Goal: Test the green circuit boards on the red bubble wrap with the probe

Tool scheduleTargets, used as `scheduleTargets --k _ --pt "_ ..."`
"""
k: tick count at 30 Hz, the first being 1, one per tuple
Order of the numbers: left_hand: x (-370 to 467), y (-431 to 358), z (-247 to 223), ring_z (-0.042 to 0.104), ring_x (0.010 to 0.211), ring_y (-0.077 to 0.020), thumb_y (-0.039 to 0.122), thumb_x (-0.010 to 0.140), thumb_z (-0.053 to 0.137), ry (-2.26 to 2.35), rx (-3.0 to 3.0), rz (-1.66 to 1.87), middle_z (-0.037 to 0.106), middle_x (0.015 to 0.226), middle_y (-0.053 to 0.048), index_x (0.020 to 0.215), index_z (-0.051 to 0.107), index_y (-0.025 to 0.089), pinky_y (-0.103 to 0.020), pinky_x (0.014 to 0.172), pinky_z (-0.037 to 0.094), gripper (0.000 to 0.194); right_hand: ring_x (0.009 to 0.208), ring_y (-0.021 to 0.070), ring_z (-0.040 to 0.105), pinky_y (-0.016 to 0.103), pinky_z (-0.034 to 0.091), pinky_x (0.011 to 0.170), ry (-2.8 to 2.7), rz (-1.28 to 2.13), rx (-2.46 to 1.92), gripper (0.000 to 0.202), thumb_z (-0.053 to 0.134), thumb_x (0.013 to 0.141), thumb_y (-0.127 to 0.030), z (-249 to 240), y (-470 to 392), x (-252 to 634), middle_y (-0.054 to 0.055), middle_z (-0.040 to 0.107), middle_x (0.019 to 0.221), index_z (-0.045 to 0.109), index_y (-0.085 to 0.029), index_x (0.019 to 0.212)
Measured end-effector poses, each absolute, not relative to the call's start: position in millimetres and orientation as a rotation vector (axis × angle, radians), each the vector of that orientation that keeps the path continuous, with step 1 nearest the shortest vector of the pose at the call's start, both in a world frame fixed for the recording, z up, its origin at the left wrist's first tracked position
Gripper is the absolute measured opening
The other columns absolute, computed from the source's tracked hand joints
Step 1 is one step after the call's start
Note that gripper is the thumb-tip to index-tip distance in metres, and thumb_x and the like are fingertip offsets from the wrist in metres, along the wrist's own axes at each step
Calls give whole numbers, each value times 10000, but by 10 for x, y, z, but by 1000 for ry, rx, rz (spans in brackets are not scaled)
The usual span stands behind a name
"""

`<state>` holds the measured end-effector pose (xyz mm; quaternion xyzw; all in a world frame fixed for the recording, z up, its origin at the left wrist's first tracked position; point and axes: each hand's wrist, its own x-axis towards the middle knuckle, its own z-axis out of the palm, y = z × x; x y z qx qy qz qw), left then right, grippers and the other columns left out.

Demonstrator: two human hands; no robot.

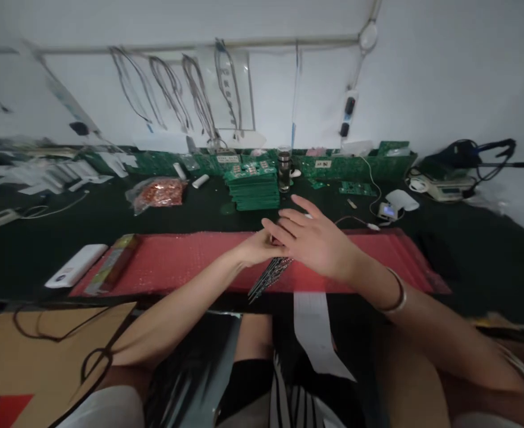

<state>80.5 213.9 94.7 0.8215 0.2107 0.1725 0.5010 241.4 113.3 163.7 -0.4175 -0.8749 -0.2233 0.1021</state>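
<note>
In the head view my left hand (262, 247) is closed around one end of a bundle of thin dark cables (269, 278), which hangs down over the front edge of a red sheet. My right hand (317, 241) is over and against my left hand's fingertips, its fingers stretched out and apart, with nothing visible in it. Both hands are above the red sheet (190, 258). A white paper strip (317, 333) hangs below my right hand.
Behind the hands stands a stack of green circuit boards (253, 190), beside a dark bottle (284, 169). An orange bag (161, 193) and a white box (77, 266) are at left. A small device (387, 211) and a scale (444, 189) are at right.
</note>
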Motion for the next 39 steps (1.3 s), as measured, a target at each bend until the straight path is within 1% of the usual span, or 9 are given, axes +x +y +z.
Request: scheduleTargets --k 3,6,11,15,22,29,32,35,39 --pt "828 2131 856 663 984 -261 706 666 743 378 1814 217 727 930 -67 926 724 202 -423 902 519 567 890 195 594 377 380 926 -2787 -382 -1275 242 550 961 -269 1568 1230 2426 79 691 889 671 -89 1069" --pt "713 2398 985 661 1052 -297 805 579 727 330 1703 94 730 1073 -100 1163 681 226 -416 905 512 823 844 183 589 338 390 839 -2686 -61 -1251 302 667 888 -422 1403 1200 2650 66 690 872 697 -130 958" --pt "499 2711 901 585 1232 -322 932 762 227 595 1379 632 623 1330 -162 1407 473 230 -490 953 502 984 677 137 545 269 407 658 -1619 483 -1593 453 643 840 -578 852 1017 2956 27 660 753 713 -135 904" --pt "741 2298 313 656 1127 -327 863 826 295 566 958 544 715 1127 -171 1241 604 170 -505 985 504 865 573 139 515 260 387 548 -867 681 -1670 595 602 763 -688 205 1044 2856 11 606 608 723 -107 804" --pt "1255 1707 -160 718 1030 -237 252 934 593 758 502 790 764 998 -133 1111 660 93 -404 1019 528 247 757 196 658 283 467 704 -992 477 -1819 371 539 881 -468 -251 1057 2734 47 729 794 748 -165 934" --pt "1270 1641 -40 716 1045 -265 150 866 647 857 474 866 769 970 -137 976 704 101 -446 1030 522 133 1004 220 672 314 490 869 -1234 255 -2097 484 268 1034 -375 -236 958 3055 119 726 1074 703 -169 1084" --pt "1172 1699 5 718 1038 -270 145 847 669 909 493 909 771 959 -130 963 703 101 -457 1015 532 128 1290 328 522 481 385 1062 -1169 159 -2306 430 370 1007 -347 -334 787 3357 209 568 1386 637 -108 1246" --pt "1079 1787 8 716 1043 -269 152 824 705 937 530 961 773 951 -120 951 704 104 -451 1016 531 136 1436 374 334 578 214 1159 -1201 103 -2536 473 463 976 -369 -452 590 3629 184 425 1526 573 -110 1356" --pt "1027 1835 -43 715 1047 -269 170 834 714 952 567 998 771 970 -120 958 709 109 -452 1032 518 138 1417 351 367 570 229 1155 -1200 57 -2570 468 461 966 -353 -458 530 3797 176 469 1496 580 -106 1346"
